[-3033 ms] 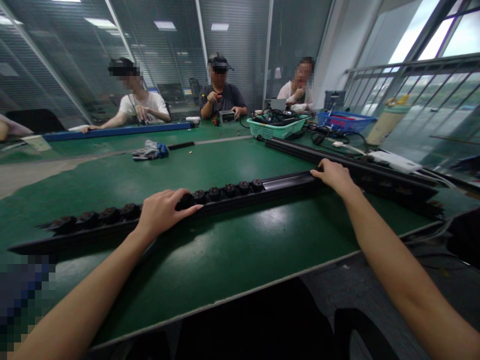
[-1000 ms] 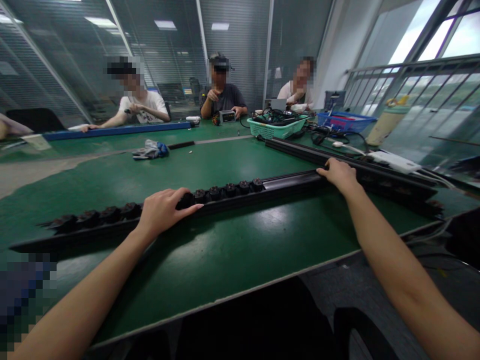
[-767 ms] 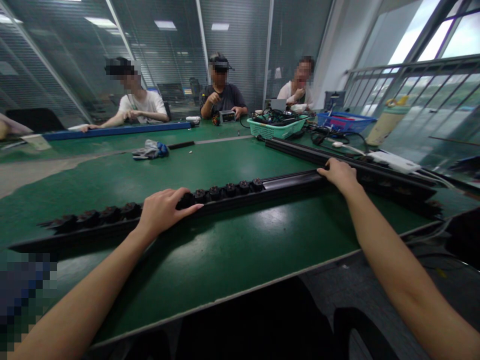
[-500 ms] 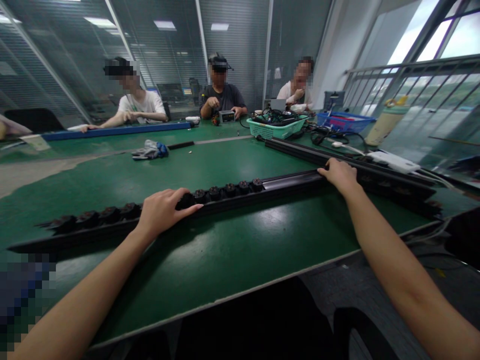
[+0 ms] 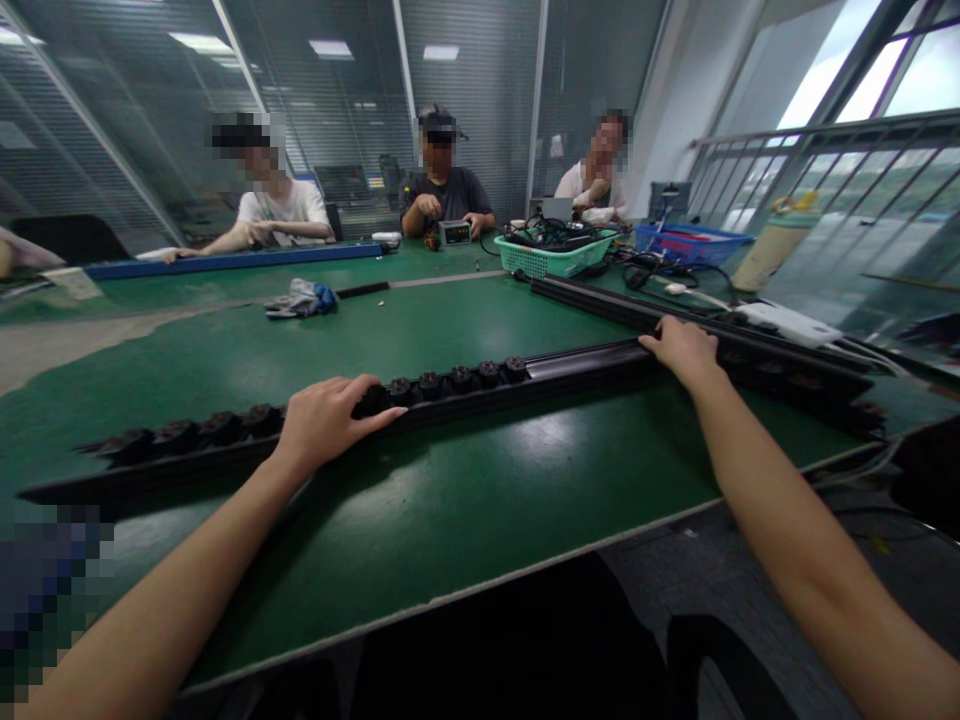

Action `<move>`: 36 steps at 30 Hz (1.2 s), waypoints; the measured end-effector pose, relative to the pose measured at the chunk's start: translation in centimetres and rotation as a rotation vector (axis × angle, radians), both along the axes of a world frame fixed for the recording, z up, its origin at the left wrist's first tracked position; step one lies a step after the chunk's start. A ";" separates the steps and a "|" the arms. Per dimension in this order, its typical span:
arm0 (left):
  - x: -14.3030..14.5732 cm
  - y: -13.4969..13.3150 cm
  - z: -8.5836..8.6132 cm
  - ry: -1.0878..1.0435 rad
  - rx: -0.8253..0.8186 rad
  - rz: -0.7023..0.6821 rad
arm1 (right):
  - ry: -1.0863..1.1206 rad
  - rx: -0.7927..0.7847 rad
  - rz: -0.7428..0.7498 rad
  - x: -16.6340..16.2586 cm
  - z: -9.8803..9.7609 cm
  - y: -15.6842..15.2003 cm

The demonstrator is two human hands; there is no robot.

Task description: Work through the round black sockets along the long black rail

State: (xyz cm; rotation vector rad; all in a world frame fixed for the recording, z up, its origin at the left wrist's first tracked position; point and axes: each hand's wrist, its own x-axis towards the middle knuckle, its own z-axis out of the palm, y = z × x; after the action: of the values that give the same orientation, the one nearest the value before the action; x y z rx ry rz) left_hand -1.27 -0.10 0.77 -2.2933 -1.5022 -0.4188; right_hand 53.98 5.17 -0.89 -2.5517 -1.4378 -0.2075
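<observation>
A long black channel strip [image 5: 480, 398] lies across the green table, slanting from near left to far right. Several round black socket modules [image 5: 460, 379] sit in a row along it; its right stretch is a bare, shiny channel. My left hand [image 5: 322, 420] is closed over the strip's middle, thumb on the near side, fingers over the far side and covering some of the modules. At the right end of the strip, my right hand [image 5: 684, 348] grips it between thumb and fingers, and the fingertips are partly hidden.
More long black strips [image 5: 780, 355] lie at the right, close to my right hand. Beyond are grey-blue gloves [image 5: 301, 299], a green basket of cables [image 5: 555, 258], a blue basket [image 5: 690, 246] and a white power strip [image 5: 791, 325]. Three people sit across the table; one touches a blue bar [image 5: 240, 262].
Hardly anything differs. The view has shifted very slightly, and both hands keep their places on the strip.
</observation>
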 end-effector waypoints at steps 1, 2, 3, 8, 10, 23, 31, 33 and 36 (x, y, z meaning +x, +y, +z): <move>0.0 0.0 0.0 0.002 -0.001 0.001 | 0.003 -0.003 -0.003 0.0 0.0 0.0; 0.0 0.0 0.0 0.005 -0.003 0.003 | 0.006 -0.006 -0.006 -0.1 0.1 0.0; 0.0 0.0 0.0 0.010 -0.003 0.004 | 0.009 -0.009 -0.009 -0.1 0.1 0.0; 0.0 0.0 0.0 0.017 -0.008 0.005 | 0.018 -0.011 -0.005 -0.2 0.2 -0.1; 0.0 0.0 0.1 0.015 -0.013 0.004 | 0.014 -0.012 -0.015 -0.1 0.1 0.0; -0.1 0.1 -0.1 0.022 0.001 -0.002 | -0.013 0.015 -0.079 0.8 -0.6 0.4; -0.1 0.1 -0.1 -0.011 -0.009 0.005 | 0.022 0.016 -0.085 1.3 -0.5 0.6; -0.1 0.1 0.0 -0.016 -0.014 0.000 | 0.037 0.020 -0.086 1.5 -0.5 0.7; 0.0 0.1 0.0 -0.016 -0.016 -0.003 | 0.049 0.035 -0.098 1.8 -0.6 0.8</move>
State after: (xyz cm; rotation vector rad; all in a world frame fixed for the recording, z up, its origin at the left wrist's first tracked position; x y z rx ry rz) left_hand -1.31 -0.03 0.80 -2.3104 -1.5148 -0.4283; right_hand 55.80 5.97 -1.52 -2.5821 -1.2823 -0.1819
